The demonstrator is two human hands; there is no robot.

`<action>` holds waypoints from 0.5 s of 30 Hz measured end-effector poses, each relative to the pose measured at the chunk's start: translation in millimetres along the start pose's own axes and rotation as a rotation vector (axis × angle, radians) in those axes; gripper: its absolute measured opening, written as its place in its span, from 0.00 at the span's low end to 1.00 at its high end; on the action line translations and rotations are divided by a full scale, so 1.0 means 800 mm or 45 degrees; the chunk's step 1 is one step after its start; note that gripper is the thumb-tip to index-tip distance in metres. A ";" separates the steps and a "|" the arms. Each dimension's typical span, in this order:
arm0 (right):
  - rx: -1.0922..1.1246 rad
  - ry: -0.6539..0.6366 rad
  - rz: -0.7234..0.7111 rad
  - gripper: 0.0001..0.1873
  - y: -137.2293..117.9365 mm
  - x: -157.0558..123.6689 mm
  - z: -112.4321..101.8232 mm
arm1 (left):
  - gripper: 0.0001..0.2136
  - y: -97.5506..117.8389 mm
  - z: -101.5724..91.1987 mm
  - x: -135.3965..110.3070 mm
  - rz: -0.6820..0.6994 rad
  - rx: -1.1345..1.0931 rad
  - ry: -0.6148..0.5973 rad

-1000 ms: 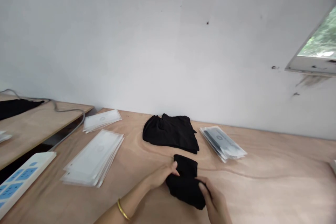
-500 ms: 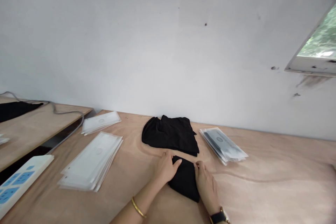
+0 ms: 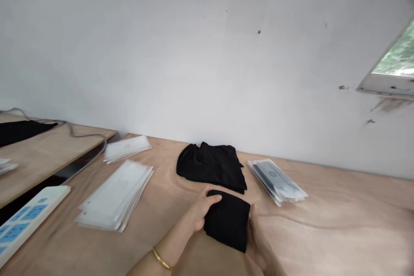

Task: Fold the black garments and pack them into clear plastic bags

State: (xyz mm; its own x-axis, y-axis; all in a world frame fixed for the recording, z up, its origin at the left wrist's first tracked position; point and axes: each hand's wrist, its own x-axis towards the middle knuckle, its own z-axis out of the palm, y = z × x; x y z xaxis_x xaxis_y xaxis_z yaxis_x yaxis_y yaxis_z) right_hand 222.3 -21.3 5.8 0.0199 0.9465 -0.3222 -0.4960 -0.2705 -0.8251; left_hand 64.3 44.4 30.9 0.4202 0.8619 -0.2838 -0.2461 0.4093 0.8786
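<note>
A black cloth (image 3: 227,222), folded into a compact square, is between my two hands at the front middle of the table. My left hand (image 3: 201,211) grips its left edge, thumb on top and the other fingers out of sight underneath. At the right edge, my right hand (image 3: 258,241) is turned on its side and slightly blurred, its fingers partly hidden behind and below the fabric. Just beyond lies a second black cloth (image 3: 211,167), looser and rumpled.
Flat translucent pouches lie in a stack (image 3: 116,196) at left, with a smaller stack (image 3: 127,147) behind. More pouches (image 3: 276,181), with something dark inside, lie at right. A power strip (image 3: 30,217) and a grey cable (image 3: 87,136) run along the left. A white wall (image 3: 194,73) stands behind.
The black cloth in my hands has become a neater square. My right hand has shifted from on top of its right side to along and under that edge.
</note>
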 end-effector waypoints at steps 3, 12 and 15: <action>-0.028 0.055 -0.039 0.31 0.003 0.009 0.014 | 0.10 0.011 -0.024 -0.009 0.205 0.546 0.081; 0.058 0.262 0.098 0.30 -0.005 0.018 -0.003 | 0.07 0.106 -0.260 -0.073 0.139 1.743 1.083; 0.023 0.233 0.123 0.32 -0.005 0.014 -0.008 | 0.04 0.105 -0.292 -0.084 0.095 1.718 1.061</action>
State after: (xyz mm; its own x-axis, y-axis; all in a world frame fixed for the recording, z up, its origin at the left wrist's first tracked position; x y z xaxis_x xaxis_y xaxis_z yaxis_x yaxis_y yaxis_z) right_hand 230.1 -10.8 2.9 0.1279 0.8680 -0.4798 -0.5188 -0.3537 -0.7782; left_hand -188.8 91.2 34.1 -0.2444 0.9684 0.0502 0.8703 0.1963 0.4517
